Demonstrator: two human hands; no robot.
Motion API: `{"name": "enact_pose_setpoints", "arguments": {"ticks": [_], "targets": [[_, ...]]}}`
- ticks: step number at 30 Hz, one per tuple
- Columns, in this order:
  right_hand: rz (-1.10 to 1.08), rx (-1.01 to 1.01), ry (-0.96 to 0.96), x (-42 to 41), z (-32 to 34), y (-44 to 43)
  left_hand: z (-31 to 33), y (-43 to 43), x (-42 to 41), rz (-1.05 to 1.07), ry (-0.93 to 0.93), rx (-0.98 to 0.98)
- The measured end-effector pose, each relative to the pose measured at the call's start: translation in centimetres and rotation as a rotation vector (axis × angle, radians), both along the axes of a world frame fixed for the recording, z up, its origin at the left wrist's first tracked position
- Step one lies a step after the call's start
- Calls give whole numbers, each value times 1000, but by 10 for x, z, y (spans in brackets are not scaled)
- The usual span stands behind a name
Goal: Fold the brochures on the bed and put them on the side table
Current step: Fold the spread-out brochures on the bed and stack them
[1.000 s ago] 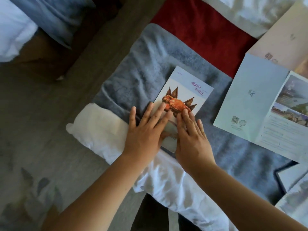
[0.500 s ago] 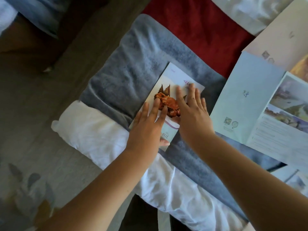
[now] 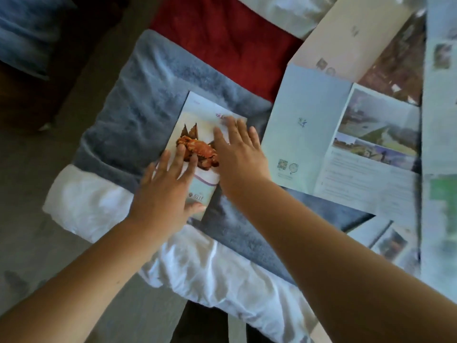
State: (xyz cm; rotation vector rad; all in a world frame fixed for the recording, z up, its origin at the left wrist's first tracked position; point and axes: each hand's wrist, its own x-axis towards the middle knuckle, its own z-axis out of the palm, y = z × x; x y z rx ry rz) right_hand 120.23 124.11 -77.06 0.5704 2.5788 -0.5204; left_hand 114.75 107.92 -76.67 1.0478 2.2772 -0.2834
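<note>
Grey blanket (image 3: 138,115) covers the near corner of the bed (image 3: 279,11), with a red cover (image 3: 222,38) behind it and a white sheet (image 3: 94,206) along the edge above the floor (image 3: 29,194).

Both hands hide much of the folded brochure (image 3: 197,112), which lies on the grey blanket. Its crab picture and lower text show only in part. The papers at the right edge (image 3: 440,194) are cut off and too blurred to read.

The left hand (image 3: 165,194) lies flat on the brochure's lower half, fingers straight and spread, thumb at its bottom edge. The right hand (image 3: 237,154) presses flat on the upper right part, fingers spread, their tips blurred.

Just right of it lies an open pale blue brochure (image 3: 309,125) with landscape photos, overlapping a beige sheet (image 3: 346,38). Another printed leaflet (image 3: 388,241) lies near the lower right.
</note>
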Motion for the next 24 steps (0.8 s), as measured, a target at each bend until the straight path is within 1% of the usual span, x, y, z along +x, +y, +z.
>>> {"name": "enact_pose_setpoints", "arguments": {"ticks": [2,4,7,10,14,17,20,24], "targets": [[-29,15,122,24,6,15,9,2,6,-19,100,110],[-98,20,206,58,9,38,17,20,17,-50,146,257],[-244,-5,220,116,9,79,25,63,45,-136,105,479],[-511,44,190,180,6,126,26,121,84,-228,44,591],[-789,133,61,267,2,166,14,193,140,-359,-50,562],[-912,124,-34,319,0,176,6,234,181,-457,-106,521],[-882,124,-35,355,-5,176,1,265,219,-544,-116,488],[-848,116,46,375,-12,168,-3,290,259,-614,-116,427]]}}
